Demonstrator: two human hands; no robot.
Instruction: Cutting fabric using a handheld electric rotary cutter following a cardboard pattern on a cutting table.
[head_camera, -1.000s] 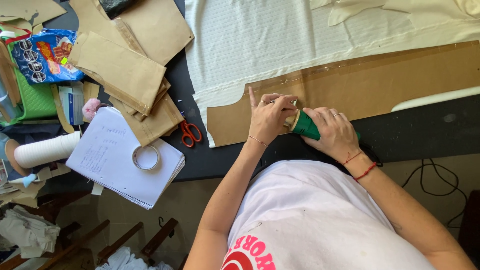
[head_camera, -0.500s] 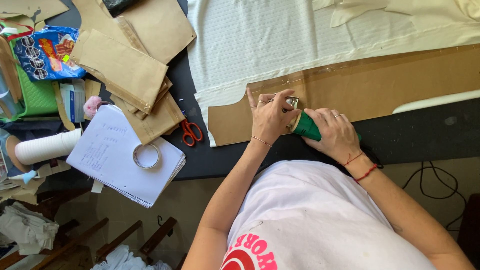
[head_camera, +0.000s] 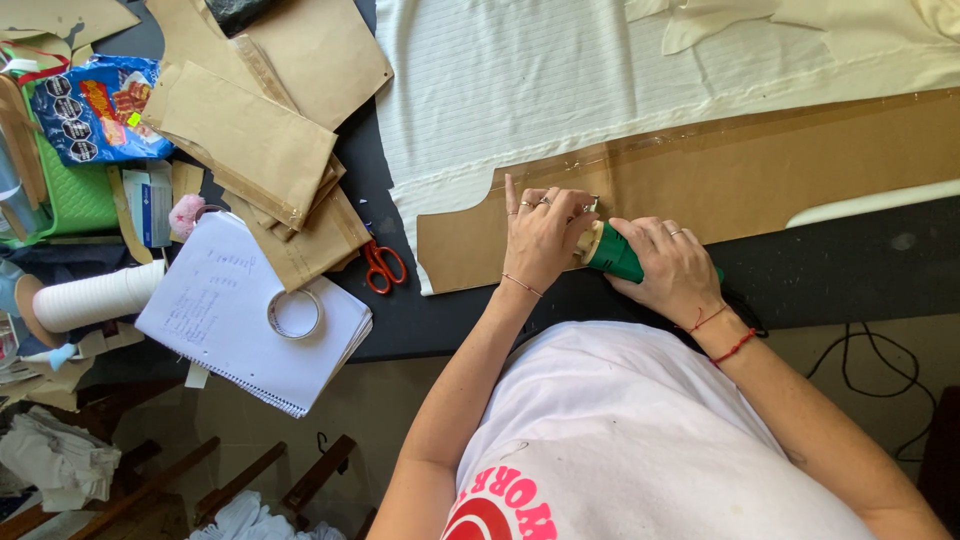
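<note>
Head view looks straight down on a dark worktop (head_camera: 850, 270) where a long brown cardboard pattern piece (head_camera: 760, 170) lies over a sheet of cream ribbed fabric (head_camera: 560, 80). The right hand (head_camera: 670, 268) has its grip wrapped fully around a green-bodied handheld cutting tool (head_camera: 612, 255), whose pale front end sits at the lower edge of the pattern, at about 6 o'clock from the centre of the frame. The left hand (head_camera: 540, 235) holds nothing; its grip is spread wide, fingers flat on the cardboard just beside the tool's nose, at the tool's 9 o'clock.

As a judgement, doing this step well calls for firm, even pressure from the flat hand so that cardboard and fabric do not creep against each other, and for the fingertips to stay clear of the tool's front, which is very close to them. The tool should run tight along the pattern edge, upright instead of tilted. Whether a blade touches the cloth cannot be told, since both hands cover that spot.

At 9 o'clock from the hands lie orange-handled scissors (head_camera: 383, 267), and farther on a white spiral notebook (head_camera: 225, 320) with a roll of clear tape (head_camera: 294, 313) resting on it. A stack of folded brown paper pieces (head_camera: 255, 150) sits toward 10 o'clock, well apart from the work.
</note>
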